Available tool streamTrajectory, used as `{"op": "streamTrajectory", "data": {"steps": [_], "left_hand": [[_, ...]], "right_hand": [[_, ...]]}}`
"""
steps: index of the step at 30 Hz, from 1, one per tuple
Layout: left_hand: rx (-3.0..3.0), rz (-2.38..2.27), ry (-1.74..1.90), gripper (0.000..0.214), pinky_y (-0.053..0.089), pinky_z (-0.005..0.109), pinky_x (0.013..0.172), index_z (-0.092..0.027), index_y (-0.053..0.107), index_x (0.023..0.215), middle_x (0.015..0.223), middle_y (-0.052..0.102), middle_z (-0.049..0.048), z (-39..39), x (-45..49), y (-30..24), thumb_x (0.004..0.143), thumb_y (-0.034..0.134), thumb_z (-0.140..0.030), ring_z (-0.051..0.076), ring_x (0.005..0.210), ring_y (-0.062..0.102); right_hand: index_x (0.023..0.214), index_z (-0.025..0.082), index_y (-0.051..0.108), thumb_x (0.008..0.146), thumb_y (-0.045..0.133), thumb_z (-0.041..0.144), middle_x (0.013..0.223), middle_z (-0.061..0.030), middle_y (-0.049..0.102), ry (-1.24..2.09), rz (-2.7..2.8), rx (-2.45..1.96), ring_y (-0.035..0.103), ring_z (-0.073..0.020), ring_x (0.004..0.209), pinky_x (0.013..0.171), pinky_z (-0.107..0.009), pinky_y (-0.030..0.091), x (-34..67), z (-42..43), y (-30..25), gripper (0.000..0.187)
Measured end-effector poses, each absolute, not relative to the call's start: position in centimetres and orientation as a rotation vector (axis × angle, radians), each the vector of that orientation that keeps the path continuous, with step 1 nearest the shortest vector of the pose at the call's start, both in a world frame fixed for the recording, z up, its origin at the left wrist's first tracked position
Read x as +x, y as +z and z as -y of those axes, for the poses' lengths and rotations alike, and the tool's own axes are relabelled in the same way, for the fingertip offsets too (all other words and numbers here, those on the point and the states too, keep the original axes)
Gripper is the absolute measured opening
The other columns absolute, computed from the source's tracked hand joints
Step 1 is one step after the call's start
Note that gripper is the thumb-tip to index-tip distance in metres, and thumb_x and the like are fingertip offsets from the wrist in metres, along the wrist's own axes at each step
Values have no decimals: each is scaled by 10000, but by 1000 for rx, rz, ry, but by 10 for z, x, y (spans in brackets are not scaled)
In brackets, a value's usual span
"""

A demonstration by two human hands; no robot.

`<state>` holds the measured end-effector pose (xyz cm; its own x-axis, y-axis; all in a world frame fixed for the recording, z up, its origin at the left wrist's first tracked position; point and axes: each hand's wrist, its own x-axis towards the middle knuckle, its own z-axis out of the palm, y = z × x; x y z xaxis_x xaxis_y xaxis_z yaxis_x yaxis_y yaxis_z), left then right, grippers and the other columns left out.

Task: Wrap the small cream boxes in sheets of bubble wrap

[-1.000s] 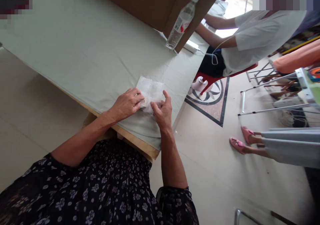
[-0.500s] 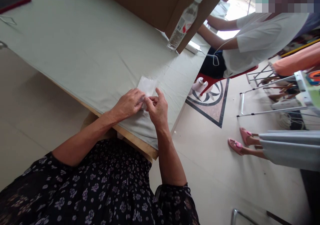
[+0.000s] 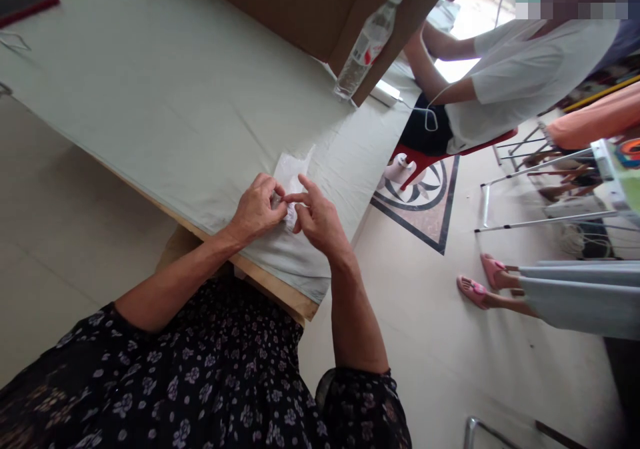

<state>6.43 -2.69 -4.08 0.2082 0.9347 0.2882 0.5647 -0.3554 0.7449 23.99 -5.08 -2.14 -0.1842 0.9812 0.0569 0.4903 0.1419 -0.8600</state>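
Note:
A thin white, translucent plastic bag (image 3: 291, 167) lies crumpled on the cloth-covered table, close to its front corner. My left hand (image 3: 257, 210) is closed on the near part of this bag, with thumb and fingers pinched together. Anything small between those fingertips is too hidden to name. Just to the right, my right hand (image 3: 317, 219) has its fingers apart, the index and middle fingers pointing left. Its fingertips reach the tips of my left fingers, over the bag.
Behind the bag stand a clear plastic bottle (image 3: 367, 42) and a large brown cardboard box (image 3: 280, 2). A white power strip (image 3: 386, 92) lies beside the box. A dark red-edged object (image 3: 27, 2) is at far left. A person in a white shirt (image 3: 530, 79) sits at right.
My right hand has loosened from a pinch; its fingers now spread and point left. The bag's far edge has lifted and creased a little. My left hand keeps its hold.

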Motion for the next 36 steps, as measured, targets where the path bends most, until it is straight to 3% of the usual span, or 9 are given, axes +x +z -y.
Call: {"op": "streamTrajectory", "data": {"steps": [3, 8, 14, 21, 25, 29, 33, 36], "left_hand": [[2053, -1406, 954, 169, 578, 339, 861, -193, 604, 977, 1053, 646, 55, 28, 66, -40, 823, 644, -136, 172, 869, 630], [2110, -1376, 865, 345, 588, 369, 932, -181, 637, 1166, 1169, 700, 85, 25, 65, -38, 823, 625, -140, 200, 926, 670], [2223, -1309, 780, 538, 562, 432, 1062, -195, 622, 1385, 1237, 725, 96, 21, 62, -36, 849, 587, -152, 263, 1141, 672], [2311, -1266, 699, 401, 590, 443, 1015, -193, 746, 1249, 1170, 693, 115, 20, 60, -37, 899, 552, -173, 270, 1083, 677], [2315, -1280, 707, 401, 592, 438, 1016, -180, 745, 1257, 1155, 691, 119, 22, 61, -38, 903, 557, -174, 275, 1096, 682], [2319, -1307, 693, 396, 597, 445, 1023, -167, 737, 1265, 1216, 687, 137, 24, 62, -38, 914, 554, -178, 285, 1128, 690], [2395, -1298, 713, 481, 593, 416, 1038, -199, 678, 1369, 1565, 545, 152, 25, 63, -35, 903, 570, -147, 287, 1262, 663], [2520, -1215, 640, 504, 583, 427, 1044, -230, 684, 1360, 1593, 564, 120, 23, 62, -31, 885, 569, -109, 294, 1265, 668]], "right_hand": [[1503, 168, 514, 923, 546, 287, 1045, -60, 810, 891, 1578, -1439, 633, -130, 580, 688, -359, 600, 250, 36, -25, 592], [1446, 189, 569, 897, 573, 241, 1030, -48, 826, 626, 1625, -1488, 712, -187, 843, 883, -397, 587, 258, 14, -30, 552], [1500, 204, 547, 879, 555, 183, 1084, -53, 830, 667, 1822, -1477, 734, -216, 975, 971, -429, 566, 248, -1, -46, 622], [1375, 204, 613, 898, 588, 283, 1119, -70, 807, 585, 1623, -1585, 714, -193, 888, 938, -416, 573, 261, -14, -53, 484], [1367, 133, 618, 801, 735, 377, 1061, -108, 783, 634, 1542, -1773, 720, -236, 898, 956, -461, 567, 270, -37, -54, 627], [1367, 105, 612, 723, 800, 409, 889, -59, 740, 791, 1534, -1767, 703, -245, 872, 847, -420, 579, 265, -63, -62, 737], [1122, 143, 695, 711, 783, 395, 716, 25, 636, 887, 1497, -1673, 610, -171, 705, 648, -307, 514, 258, -74, -67, 490], [817, 189, 651, 727, 749, 378, 620, 73, 497, 924, 1486, -1611, 477, -113, 625, 569, -250, 398, 257, -71, -64, 231]]}}
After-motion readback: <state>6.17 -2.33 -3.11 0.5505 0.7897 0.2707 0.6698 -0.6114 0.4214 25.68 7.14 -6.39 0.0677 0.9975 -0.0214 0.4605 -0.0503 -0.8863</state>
